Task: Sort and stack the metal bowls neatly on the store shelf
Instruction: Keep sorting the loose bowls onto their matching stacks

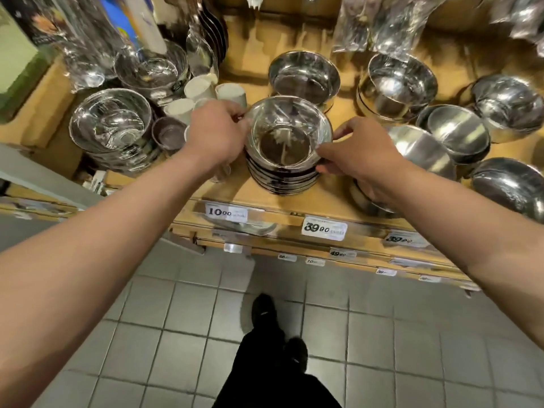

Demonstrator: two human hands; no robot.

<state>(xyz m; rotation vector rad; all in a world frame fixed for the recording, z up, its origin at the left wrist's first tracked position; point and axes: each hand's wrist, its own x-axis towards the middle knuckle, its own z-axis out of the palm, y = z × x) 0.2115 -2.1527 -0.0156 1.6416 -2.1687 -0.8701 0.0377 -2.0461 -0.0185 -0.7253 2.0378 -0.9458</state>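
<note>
1. Stacked metal bowls (284, 160) stand at the front edge of the wooden shelf (318, 201), centre of view, several nested with rims level.
2. My left hand (216, 132) grips the top rim at 9 o'clock; my right hand (357, 154) holds the stack's side at 3 o'clock, fingers curled on it.
3. Progress, in my judgement: this stack is formed and being squared; sorting is partly done.
4. Outstanding: loose bowls (457, 134) at 3 o'clock lie tilted and overlapping; a single bowl (304, 76) at 12 o'clock and a deeper bowl (397, 83) at 1 o'clock stand apart.
5. Obstructions: white cups (203, 92) at 10 o'clock crowd my left hand; a wrapped bowl stack (113, 125) sits at 9 o'clock.
</note>
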